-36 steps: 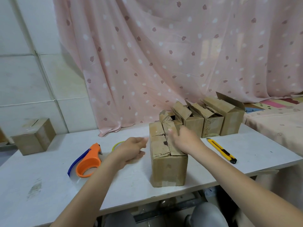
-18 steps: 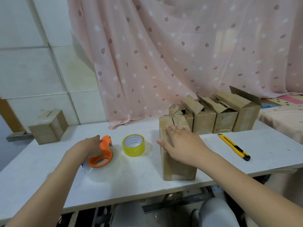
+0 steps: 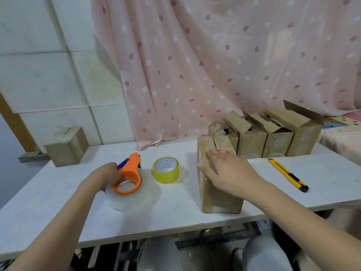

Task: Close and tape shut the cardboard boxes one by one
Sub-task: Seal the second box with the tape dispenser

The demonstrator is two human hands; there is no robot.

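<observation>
A tall cardboard box stands near the table's front edge with its top flaps folded down. My right hand lies flat on those flaps, fingers straight. To the left, my left hand curls round the handle of an orange tape dispenser that holds a clear tape roll and rests on the table. A yellow tape roll lies between dispenser and box. Several boxes with raised flaps stand in a row behind.
A yellow utility knife lies right of the box. One closed cardboard box sits at the table's far left against the tiled wall. A pink curtain hangs behind the white table. My knees show below the table edge.
My left hand went from beside the box leftward to the orange dispenser and took hold of it. My right hand stayed flat on the box flaps. The view swung left.
</observation>
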